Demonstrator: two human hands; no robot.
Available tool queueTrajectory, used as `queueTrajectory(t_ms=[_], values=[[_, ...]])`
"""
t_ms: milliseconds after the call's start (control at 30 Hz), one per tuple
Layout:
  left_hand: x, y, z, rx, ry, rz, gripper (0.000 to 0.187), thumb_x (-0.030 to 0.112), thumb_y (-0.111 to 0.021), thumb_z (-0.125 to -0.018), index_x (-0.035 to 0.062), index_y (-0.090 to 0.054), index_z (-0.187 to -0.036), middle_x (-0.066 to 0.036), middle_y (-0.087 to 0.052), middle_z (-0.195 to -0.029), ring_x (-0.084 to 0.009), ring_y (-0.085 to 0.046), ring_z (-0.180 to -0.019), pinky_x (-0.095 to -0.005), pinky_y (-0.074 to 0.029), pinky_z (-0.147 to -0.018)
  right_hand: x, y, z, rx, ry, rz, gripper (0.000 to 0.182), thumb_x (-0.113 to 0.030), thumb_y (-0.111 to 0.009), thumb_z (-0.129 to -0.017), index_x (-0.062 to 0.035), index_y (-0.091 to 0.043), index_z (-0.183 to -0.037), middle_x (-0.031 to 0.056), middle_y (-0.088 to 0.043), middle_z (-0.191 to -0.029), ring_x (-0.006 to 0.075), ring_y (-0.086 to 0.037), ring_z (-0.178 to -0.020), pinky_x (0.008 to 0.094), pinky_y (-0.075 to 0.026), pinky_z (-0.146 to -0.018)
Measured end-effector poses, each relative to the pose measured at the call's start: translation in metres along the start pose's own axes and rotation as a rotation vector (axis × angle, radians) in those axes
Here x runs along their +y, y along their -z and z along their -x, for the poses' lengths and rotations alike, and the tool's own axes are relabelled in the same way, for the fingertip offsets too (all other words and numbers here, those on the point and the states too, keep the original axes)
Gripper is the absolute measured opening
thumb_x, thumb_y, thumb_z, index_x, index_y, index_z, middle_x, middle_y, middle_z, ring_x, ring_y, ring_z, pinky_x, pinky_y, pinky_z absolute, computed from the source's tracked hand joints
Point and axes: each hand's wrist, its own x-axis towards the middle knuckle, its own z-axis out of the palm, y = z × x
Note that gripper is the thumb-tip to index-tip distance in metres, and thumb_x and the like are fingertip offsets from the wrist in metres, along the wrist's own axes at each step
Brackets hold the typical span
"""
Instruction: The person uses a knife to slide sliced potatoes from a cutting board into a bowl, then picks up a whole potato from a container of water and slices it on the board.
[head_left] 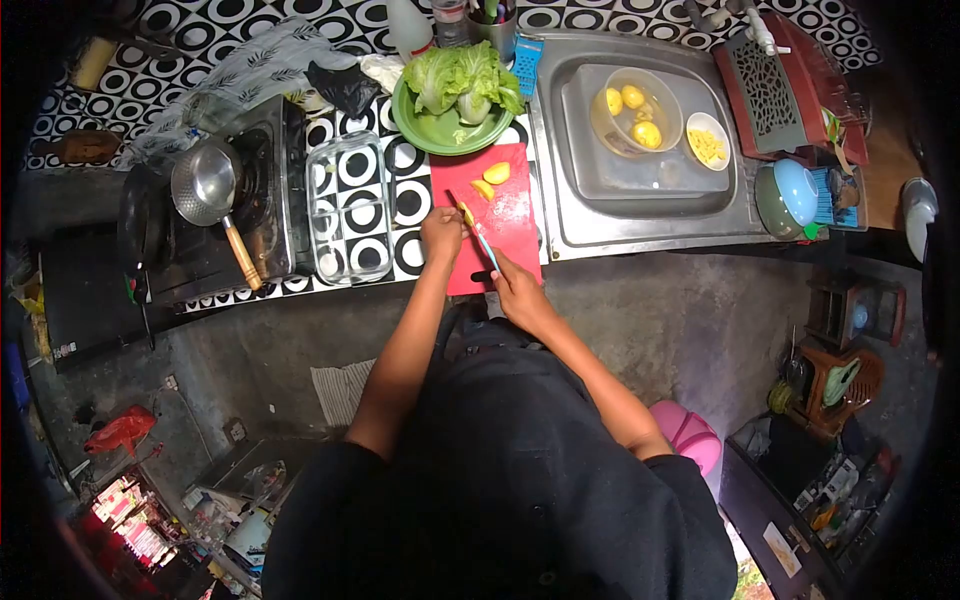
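My right hand (521,296) is closed round the light blue handle of a knife (486,248), whose blade points away from me over a red cutting board (516,226). On the board's left side, my left hand (442,236) pinches a small yellow potato piece (467,213) against the blade. Two larger chunks of peeled potato, one a rounded piece (496,173) and one a flatter slice (483,189), lie further up the board. Beyond it stands a green bowl (453,143) of leafy lettuce (470,84). My left fingertips are partly hidden.
A clear glass dish (350,262) is left of the board, beside a stove holding a saucepan (205,183). To the right, the sink (590,228) carries a bowl (674,98) of whole potatoes in water and a small dish (722,162) of cut strips. A blue bowl (793,195) stands further right.
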Motion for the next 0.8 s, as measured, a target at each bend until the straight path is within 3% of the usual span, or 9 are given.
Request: queueTrajectory(t_ms=[133,300,400,533,733,800], values=[[-0.001,-0.002,0.001,0.033,-0.013,0.074,0.011,0.000,-0.059,-0.094,-0.0058,-0.063,-0.103,-0.013,-0.068,-0.087,-0.0178,-0.067,-0.069,-0.0293,-0.058,-0.061,0.001,0.000,0.000,0.007,-0.006,-0.002,0.045,-0.006,-0.049,-0.099,0.0022,-0.044,-0.143,0.0317,-0.061,-0.118,0.0423,-0.063,-0.109,0.0388,-0.047,-0.094],[-0.004,-0.003,0.000,0.032,-0.036,0.081,0.009,0.001,-0.059,-0.095,-0.0048,-0.063,-0.101,-0.011,-0.067,-0.085,-0.0170,-0.067,-0.068,-0.0285,-0.058,-0.060,0.002,0.002,0.000,0.000,-0.027,0.019,0.045,-0.007,-0.049,-0.099,0.0001,-0.044,-0.144,0.0303,-0.063,-0.109,0.0386,-0.065,-0.100,0.0380,-0.049,-0.090],[-0.007,-0.003,-0.001,0.034,-0.050,0.080,0.008,0.000,-0.058,-0.095,-0.0043,-0.064,-0.099,-0.011,-0.067,-0.084,-0.0160,-0.066,-0.067,-0.0279,-0.057,-0.060,-0.004,0.006,0.000,-0.035,-0.062,-0.022,0.043,-0.008,-0.047,-0.099,0.0028,-0.044,-0.141,0.0345,-0.059,-0.116,0.0510,-0.056,-0.110,0.0492,-0.046,-0.093],[-0.007,-0.003,0.000,0.001,-0.065,0.023,0.009,-0.001,-0.050,-0.098,-0.0054,-0.058,-0.101,-0.014,-0.066,-0.091,-0.0203,-0.068,-0.074,-0.0311,-0.060,-0.068,-0.008,0.010,-0.001,-0.068,-0.083,-0.023,0.044,-0.008,-0.047,-0.099,0.0026,-0.043,-0.141,0.0351,-0.059,-0.115,0.0511,-0.056,-0.109,0.0492,-0.046,-0.093],[-0.006,-0.003,0.002,0.018,-0.072,0.010,0.009,-0.002,-0.051,-0.097,-0.0045,-0.059,-0.098,-0.013,-0.066,-0.088,-0.0191,-0.068,-0.073,-0.0301,-0.059,-0.067,-0.007,0.012,-0.004,-0.078,-0.058,0.017,0.042,-0.008,-0.045,-0.100,0.0064,-0.042,-0.139,0.0366,-0.059,-0.110,0.0515,-0.057,-0.107,0.0506,-0.045,-0.091],[-0.003,-0.006,0.005,0.063,-0.069,0.043,0.007,-0.001,-0.057,-0.095,-0.0050,-0.063,-0.096,-0.011,-0.067,-0.082,-0.0164,-0.066,-0.067,-0.0286,-0.058,-0.061,0.002,0.008,-0.004,-0.076,-0.062,0.043,0.042,-0.009,-0.044,-0.100,0.0084,-0.041,-0.139,0.0373,-0.059,-0.109,0.0521,-0.057,-0.106,0.0516,-0.045,-0.090]])
